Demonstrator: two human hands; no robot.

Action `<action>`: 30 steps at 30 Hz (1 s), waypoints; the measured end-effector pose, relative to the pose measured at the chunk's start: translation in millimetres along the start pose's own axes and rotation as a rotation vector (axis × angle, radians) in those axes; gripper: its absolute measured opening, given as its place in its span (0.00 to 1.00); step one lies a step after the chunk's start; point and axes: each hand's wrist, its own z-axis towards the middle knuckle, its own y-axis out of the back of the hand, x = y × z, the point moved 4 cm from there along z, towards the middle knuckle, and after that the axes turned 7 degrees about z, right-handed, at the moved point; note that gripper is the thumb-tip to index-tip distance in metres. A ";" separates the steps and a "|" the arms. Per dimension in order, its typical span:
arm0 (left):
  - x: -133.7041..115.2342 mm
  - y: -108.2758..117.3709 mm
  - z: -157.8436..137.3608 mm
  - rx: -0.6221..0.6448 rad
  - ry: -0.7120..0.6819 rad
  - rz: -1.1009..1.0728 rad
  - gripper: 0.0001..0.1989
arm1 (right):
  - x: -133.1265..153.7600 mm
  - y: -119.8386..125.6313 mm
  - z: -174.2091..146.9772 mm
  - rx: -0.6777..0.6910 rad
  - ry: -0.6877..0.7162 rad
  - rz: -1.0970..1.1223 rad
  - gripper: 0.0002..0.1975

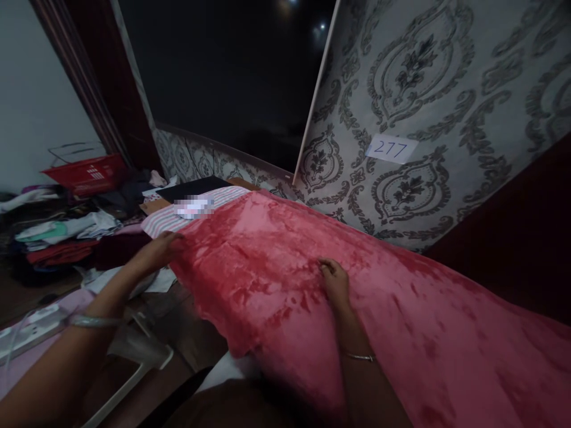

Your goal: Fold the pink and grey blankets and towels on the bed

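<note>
A large pink-red velvet cloth [276, 255] stretches from the middle of the view to the lower right, its pile showing darker brushed patches. At its far left edge my left hand [163, 249] is closed on the border, the fingertips partly hidden and blurred. My right hand [335, 282] lies over the middle of the cloth, thumb and fingers pinched together on the fabric. Beyond the left hand, a striped pink, white and grey cloth [232, 195] lies at the velvet's far end, with a blurred-out patch on it.
A red basket [87, 175] stands at the back left behind heaped clothes [66, 232]. A white chair-like frame [147, 356] is close below my left arm. A dark screen [232, 71] hangs on the patterned wall, beside a paper marked 277 [392, 148].
</note>
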 end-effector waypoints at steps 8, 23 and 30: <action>-90.0 -60.6 55.1 -0.020 -0.139 -0.177 0.15 | -3.6 1.7 1.4 -0.005 0.019 -0.002 0.16; -81.7 -71.3 63.8 -0.109 0.034 -0.168 0.12 | -2.0 0.2 1.8 -0.010 -0.003 0.009 0.17; -107.5 -75.2 30.3 -0.006 -0.145 -0.130 0.12 | -0.1 0.8 1.2 -0.005 0.014 0.004 0.15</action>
